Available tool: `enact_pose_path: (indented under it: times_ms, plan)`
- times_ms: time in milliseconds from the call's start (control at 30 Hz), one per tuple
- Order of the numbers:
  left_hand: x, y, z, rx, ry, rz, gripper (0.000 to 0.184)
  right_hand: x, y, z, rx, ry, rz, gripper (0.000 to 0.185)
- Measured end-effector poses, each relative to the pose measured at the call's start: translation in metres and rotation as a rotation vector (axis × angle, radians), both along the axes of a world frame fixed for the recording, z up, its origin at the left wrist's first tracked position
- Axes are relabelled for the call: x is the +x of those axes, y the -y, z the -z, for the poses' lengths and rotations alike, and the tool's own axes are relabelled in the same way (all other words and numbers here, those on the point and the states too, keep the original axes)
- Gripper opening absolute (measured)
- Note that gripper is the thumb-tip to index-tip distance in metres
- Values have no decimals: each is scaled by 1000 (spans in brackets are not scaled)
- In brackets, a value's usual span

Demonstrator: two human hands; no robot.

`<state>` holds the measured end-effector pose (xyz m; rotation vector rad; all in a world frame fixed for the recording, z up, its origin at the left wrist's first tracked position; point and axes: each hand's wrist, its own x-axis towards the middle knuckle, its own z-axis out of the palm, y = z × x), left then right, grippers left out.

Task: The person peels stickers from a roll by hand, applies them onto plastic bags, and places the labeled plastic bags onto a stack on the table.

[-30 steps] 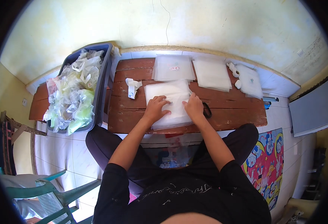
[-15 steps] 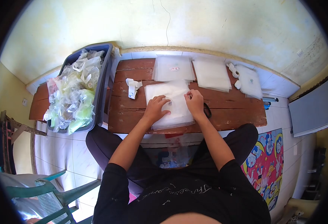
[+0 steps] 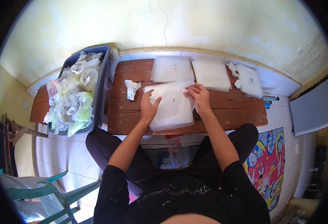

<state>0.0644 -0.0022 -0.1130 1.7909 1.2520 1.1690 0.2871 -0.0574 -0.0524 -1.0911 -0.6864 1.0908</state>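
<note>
A pile of clear plastic sheets or bags [image 3: 170, 112] lies in front of me on the brown wooden table [image 3: 235, 116]. My left hand [image 3: 149, 108] rests at the pile's left edge, thumb and fingers apart, holding nothing. At the upper right of the pile, my right hand [image 3: 200, 98] pinches the edge of a plastic sheet between thumb and fingers. A small dark mark shows near the middle of the top sheet. Behind the pile lies a stack with a pink-red label [image 3: 173, 69]. A dark object beside my right wrist is mostly hidden.
A grey-blue bin [image 3: 105, 76] full of crumpled plastic bags [image 3: 76, 89] stands at the left. A white strip [image 3: 131, 90] lies left of the pile. Another stack [image 3: 211, 72], white rolls [image 3: 232, 70] and a further stack [image 3: 249, 80] lie at the back right.
My right hand has moved slightly right and up, now pinching the top sheet's edge. My left hand has shifted left from the top of the pile to its edge, fingers more spread.
</note>
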Motion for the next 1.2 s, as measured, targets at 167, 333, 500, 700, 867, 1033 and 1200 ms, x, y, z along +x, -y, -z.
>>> enact_pose_path:
  times_ms: [167, 333, 500, 700, 867, 1033, 1200]
  plan:
    - [10, 0, 8, -206, 193, 4, 56, 3, 6, -12, 45, -209, -84, 16]
    - [14, 12, -11, -710, 412, 250, 61, 9, 8, -20, 124, -358, -159, 13]
    - [16, 17, -19, -1044, 655, 505, 63, 23, 11, -28, 194, -398, -280, 8]
    - [24, 13, -23, -1215, 817, 609, 53, 49, 9, -29, 180, -380, -339, 8]
    - [37, 17, -14, -1249, 860, 626, 46, 60, 11, -26, 156, -297, -374, 7]
    - [34, 4, -9, -1003, 802, 424, 50, 78, 12, -2, 146, -274, -359, 9]
    - [28, -13, -16, -862, 703, 191, 41, 82, 11, -1, -51, -167, -178, 6]
